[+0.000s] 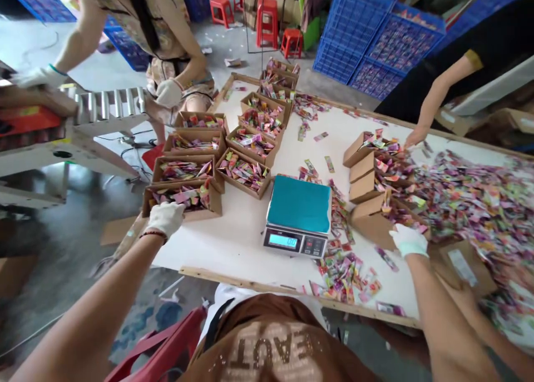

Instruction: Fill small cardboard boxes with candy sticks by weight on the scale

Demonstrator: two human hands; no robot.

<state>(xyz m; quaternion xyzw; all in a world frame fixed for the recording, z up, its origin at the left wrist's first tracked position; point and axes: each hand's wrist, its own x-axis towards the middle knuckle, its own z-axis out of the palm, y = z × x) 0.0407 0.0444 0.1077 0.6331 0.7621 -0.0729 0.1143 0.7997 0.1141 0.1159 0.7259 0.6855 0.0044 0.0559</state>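
My left hand (166,218), in a white glove, rests on the near edge of a filled cardboard box (183,198) of colourful sachets at the table's left side; its fingers curl over the box's front wall. My right hand (406,239), also gloved, grips the near corner of a tilted cardboard box (371,218) lying on its side beside a large heap of sachets (471,204). A digital scale (298,215) with a teal platform stands between my hands, nothing on it.
Several filled boxes (246,143) stand in rows at the table's left. Two more tipped boxes (362,165) lie behind the one I hold. A person in gloves stands by a roller conveyor (108,107). Another person's hand (415,136) reaches in at the right. Blue crates (375,37) are stacked behind.
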